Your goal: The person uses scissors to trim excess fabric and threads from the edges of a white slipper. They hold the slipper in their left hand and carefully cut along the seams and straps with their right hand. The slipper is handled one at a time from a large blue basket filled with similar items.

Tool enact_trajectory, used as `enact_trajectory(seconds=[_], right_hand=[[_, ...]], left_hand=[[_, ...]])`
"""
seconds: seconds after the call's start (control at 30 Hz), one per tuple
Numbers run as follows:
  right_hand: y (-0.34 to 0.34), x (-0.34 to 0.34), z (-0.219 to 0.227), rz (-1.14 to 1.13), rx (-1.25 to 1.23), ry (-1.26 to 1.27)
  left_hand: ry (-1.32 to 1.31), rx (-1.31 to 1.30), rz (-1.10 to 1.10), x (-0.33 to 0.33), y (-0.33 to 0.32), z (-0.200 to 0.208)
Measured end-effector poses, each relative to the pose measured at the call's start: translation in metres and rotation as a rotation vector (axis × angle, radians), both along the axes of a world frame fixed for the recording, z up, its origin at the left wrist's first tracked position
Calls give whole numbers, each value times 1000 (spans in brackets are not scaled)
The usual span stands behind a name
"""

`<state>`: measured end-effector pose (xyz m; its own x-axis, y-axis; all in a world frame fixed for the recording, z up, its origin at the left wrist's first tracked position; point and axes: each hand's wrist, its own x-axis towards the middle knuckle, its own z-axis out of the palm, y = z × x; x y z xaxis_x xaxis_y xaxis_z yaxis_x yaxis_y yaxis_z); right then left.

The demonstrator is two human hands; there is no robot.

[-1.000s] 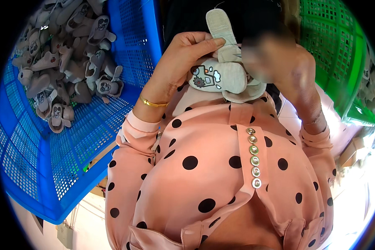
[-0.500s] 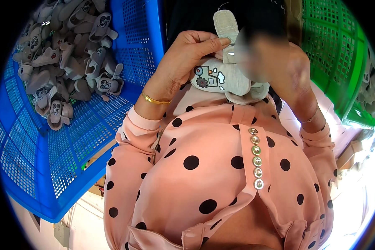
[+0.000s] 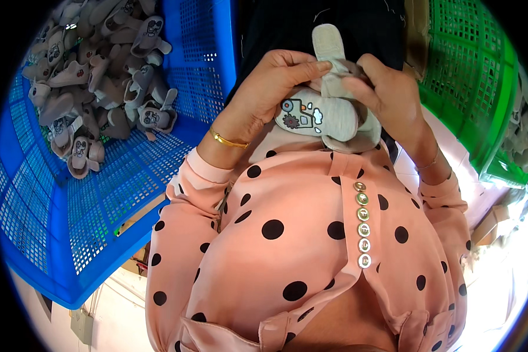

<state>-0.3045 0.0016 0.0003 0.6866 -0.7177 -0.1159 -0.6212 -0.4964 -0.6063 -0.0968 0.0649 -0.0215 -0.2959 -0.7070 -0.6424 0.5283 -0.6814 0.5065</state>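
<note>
A small pale grey fabric shoe [image 3: 338, 114] with a tractor-like picture on its upper lies across my lap, between my hands. At the strap, my left hand [image 3: 274, 82] closes on the shoe, thumb pressed against the fabric. One strap end [image 3: 328, 42] sticks up past the thumb. My right hand [image 3: 388, 97] is at the strap's other side, with fingers curled and pinching the fabric there. The fingertips of the right hand are partly hidden behind the strap.
To my left stands a large blue plastic basket [image 3: 120, 193] holding a heap of similar grey shoes [image 3: 94, 88]. At my right is a green plastic basket [image 3: 460, 76], with more grey pieces [image 3: 522, 126] beyond its edge. A cardboard box [image 3: 491, 226] sits at the lower right.
My right hand, blurred before, has slowed and come down to the strap with its fingers at the fabric. The shoe and my left hand have shifted slightly right and closer to me.
</note>
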Motion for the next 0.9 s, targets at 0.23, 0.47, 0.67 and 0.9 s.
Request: enact_trajectory(seconds=[0.23,0.47,0.67,0.9], right_hand=[[-7,2,13,60,-235,-28],[-18,-2,24,295,-537,79],[-18,1,15,329,-530,102],[-21,3,14,357,-546,138]], left_hand=[[3,0,21,3,2,-2],[-42,-8,-8,2,1,-1],[-29,11,25,0,0,2],[-19,-1,-7,2,1,-1]])
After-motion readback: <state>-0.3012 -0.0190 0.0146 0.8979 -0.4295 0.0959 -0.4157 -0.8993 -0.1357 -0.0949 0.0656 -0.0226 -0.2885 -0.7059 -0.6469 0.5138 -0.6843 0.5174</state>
